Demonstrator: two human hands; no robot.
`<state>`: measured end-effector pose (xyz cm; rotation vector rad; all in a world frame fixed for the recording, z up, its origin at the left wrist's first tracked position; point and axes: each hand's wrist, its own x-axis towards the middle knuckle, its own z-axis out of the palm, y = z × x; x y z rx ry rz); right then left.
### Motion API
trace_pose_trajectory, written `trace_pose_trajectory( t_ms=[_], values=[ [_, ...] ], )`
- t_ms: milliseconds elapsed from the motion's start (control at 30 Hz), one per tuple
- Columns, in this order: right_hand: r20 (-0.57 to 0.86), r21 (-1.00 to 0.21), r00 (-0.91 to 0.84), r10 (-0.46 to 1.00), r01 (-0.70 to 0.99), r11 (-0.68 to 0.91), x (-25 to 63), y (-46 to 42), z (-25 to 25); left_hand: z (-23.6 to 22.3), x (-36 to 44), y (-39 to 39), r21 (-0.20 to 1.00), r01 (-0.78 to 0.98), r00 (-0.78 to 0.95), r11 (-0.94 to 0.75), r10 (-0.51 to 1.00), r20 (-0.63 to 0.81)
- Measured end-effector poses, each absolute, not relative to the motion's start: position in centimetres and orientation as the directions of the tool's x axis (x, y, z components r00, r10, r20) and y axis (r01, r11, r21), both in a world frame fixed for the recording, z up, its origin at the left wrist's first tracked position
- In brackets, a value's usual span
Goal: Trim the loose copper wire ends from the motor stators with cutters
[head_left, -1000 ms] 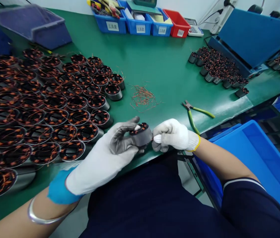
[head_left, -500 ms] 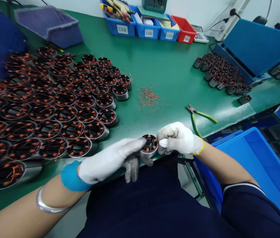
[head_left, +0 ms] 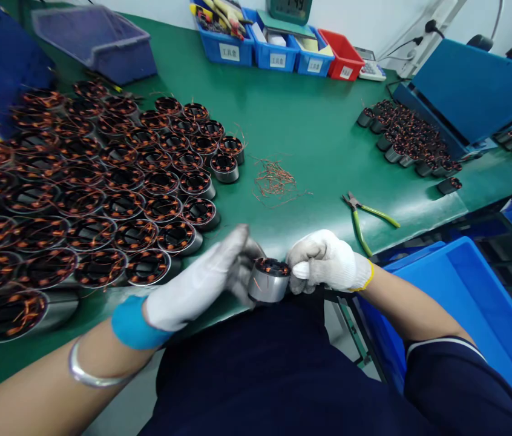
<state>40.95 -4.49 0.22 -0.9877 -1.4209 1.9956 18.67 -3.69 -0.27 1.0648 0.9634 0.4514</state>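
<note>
A small round motor stator (head_left: 269, 281) with a grey steel shell and copper windings sits between my two gloved hands at the near table edge. My left hand (head_left: 201, 280) cups its left side, fingers curled against the shell. My right hand (head_left: 324, 261) is a closed fist pressed to its right side, pinching at the rim. A large batch of similar stators (head_left: 101, 188) covers the green mat to the left of my hands.
Green-handled cutters (head_left: 361, 217) lie right of a small heap of copper wire trimmings (head_left: 275, 180). More stators (head_left: 410, 142) stand at the far right by a blue machine cover (head_left: 478, 91). Blue and red bins (head_left: 278, 48) line the back. A blue crate (head_left: 460, 303) stands below right.
The stator has been turned in my hands, from opening facing up to side wall facing me. My left fingers shifted round the shell. The view moved slightly.
</note>
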Motion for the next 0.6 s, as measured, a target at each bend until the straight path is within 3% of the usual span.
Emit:
trace_pose_trajectory(
  t_ms=[67, 100, 167, 233, 300, 333, 400, 467, 533, 600],
  values=[
    [-0.282, -0.947, -0.605, 0.744, 0.053, -0.316, 41.0, -4.4, 0.3, -0.1, 18.7, -3.4, 0.763, 0.289, 0.688, 0.578, 0.429, -0.586],
    [-0.290, -0.946, -0.597, 0.748, 0.062, -0.317, 41.0, -4.4, 0.2, 0.2, 18.7, -3.3, 0.760, 0.308, 0.714, 0.572, 0.389, -0.582],
    [-0.307, -0.939, -0.581, 0.754, 0.057, -0.338, 41.0, -4.4, 0.0, 0.7, 18.8, -3.4, 0.839, 0.212, 0.696, 0.501, 0.526, -0.489],
    [-0.318, -0.927, -0.581, 0.749, 0.026, -0.374, 40.9, -4.5, -0.2, 1.3, 18.9, -3.4, 0.923, -0.004, 0.582, 0.386, 0.751, -0.311],
    [-0.321, -0.914, -0.592, 0.739, -0.012, -0.406, 40.6, -4.6, -0.4, 1.6, 19.1, -3.3, 0.919, -0.254, 0.430, 0.302, 0.886, -0.172],
    [-0.319, -0.911, -0.598, 0.735, -0.020, -0.412, 40.5, -4.6, -0.4, 1.6, 19.2, -3.3, 0.891, -0.313, 0.418, 0.330, 0.890, -0.183],
    [-0.319, -0.916, -0.614, 0.722, 0.005, -0.401, 40.2, -4.5, -0.3, 1.5, 19.4, -3.1, 0.835, -0.223, 0.555, 0.503, 0.770, -0.315],
    [-0.325, -0.929, -0.620, 0.714, 0.067, -0.364, 40.1, -4.3, -0.1, 1.0, 19.6, -3.2, 0.841, 0.067, 0.676, 0.537, 0.595, -0.434],
    [-0.330, -0.936, -0.605, 0.725, 0.113, -0.332, 40.1, -4.2, 0.0, 0.4, 19.7, -3.6, 0.948, 0.224, 0.633, 0.226, 0.706, -0.317],
    [-0.328, -0.938, -0.583, 0.743, 0.104, -0.332, 40.2, -4.2, -0.3, -0.2, 19.7, -4.1, 0.914, 0.308, 0.503, -0.264, 0.860, 0.079]
  ],
)
